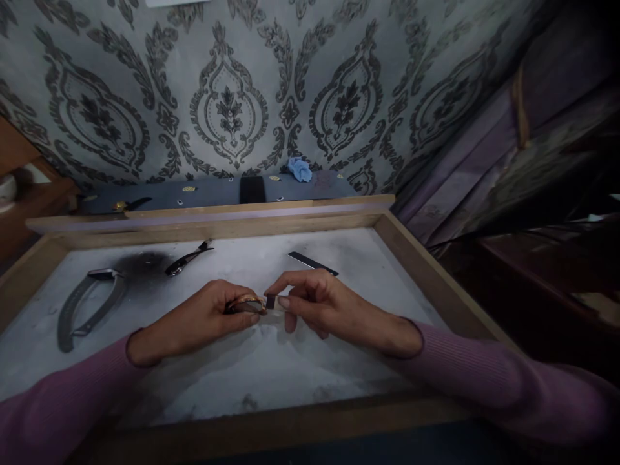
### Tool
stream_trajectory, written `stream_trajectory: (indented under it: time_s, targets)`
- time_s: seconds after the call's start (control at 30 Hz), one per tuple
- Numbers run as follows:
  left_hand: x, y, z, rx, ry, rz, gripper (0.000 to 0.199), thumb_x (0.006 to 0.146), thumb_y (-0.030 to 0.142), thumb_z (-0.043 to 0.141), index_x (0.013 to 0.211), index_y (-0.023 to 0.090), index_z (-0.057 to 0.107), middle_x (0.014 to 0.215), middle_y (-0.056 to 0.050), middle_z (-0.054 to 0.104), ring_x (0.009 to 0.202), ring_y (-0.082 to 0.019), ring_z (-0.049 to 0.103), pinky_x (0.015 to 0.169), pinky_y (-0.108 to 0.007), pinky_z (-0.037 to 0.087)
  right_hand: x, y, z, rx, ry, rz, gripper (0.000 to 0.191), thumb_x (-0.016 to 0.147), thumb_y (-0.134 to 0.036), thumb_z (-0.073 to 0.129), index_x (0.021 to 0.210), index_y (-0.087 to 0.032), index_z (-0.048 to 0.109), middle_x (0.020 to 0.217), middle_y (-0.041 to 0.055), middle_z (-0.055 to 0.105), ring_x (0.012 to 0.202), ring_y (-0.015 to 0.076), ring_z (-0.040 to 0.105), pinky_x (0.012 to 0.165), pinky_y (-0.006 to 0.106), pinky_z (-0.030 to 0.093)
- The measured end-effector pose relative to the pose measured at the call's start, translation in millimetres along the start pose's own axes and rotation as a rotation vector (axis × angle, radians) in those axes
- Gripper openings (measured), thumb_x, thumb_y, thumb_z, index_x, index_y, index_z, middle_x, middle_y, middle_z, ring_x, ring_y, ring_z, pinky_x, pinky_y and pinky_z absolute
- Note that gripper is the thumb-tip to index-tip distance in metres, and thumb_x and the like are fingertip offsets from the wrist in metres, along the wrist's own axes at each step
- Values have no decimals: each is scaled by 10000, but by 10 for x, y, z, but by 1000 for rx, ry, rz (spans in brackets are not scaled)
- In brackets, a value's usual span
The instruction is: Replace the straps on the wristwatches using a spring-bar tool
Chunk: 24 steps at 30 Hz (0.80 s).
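Observation:
Near the middle of the tray, my left hand (208, 313) is closed, with thumb and fingers around a gold-coloured curved piece that looks like a bracelet (250, 301). My right hand (314, 300) pinches a small dark rectangular piece (270, 301) between thumb and index finger, right at the bracelet's right end. Whether the two pieces touch or are joined, I cannot tell. Behind my right hand lies a flat dark strip (312, 262). A slim, shiny black tool (188, 258) rests farther back on the left.
The white-bottomed tray has a raised wooden rim (411, 258). A grey-strapped watch (87, 310) lies at its left. Behind the rim, a blue surface (213, 194) holds a dark rectangular object (252, 190) and a crumpled blue cloth (299, 169). A purple curtain (455, 161) hangs at right.

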State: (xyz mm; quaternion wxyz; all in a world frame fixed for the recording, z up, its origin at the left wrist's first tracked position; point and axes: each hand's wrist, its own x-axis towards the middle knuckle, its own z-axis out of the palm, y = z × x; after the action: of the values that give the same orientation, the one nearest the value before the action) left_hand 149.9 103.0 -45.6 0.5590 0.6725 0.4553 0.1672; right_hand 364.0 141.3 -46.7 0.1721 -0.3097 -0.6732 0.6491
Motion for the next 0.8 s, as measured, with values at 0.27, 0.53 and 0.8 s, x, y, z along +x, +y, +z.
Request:
stream_trajectory:
  time_s: [0.27,0.53,0.8]
  targets:
    - [-3,-28,-4,-20,1,0,270,849,287,511,626,193,389,596,70,265,554,-95,229,519,-250,205,9,4,-2,-8,-19,-10,192,849,-152,505,981,-123,641,580,-25,617,350,21,365,343,130,300]
    - [2,-34,-2,-7,1,-5,260,831,261,514,619,193,380,595,72,263,555,-93,232,519,-247,209,19,-9,2,11,-17,6,198,847,-137,511,993,-122,644,574,-28,614,341,21,350,339,135,288]
    - [-5,-26,-4,3,10,-10,231,834,284,511,641,183,432,599,68,278,561,-94,246,520,-246,213,13,-17,1,1,-16,2,187,859,-175,535,992,-126,657,580,-22,621,350,24,361,345,137,294]
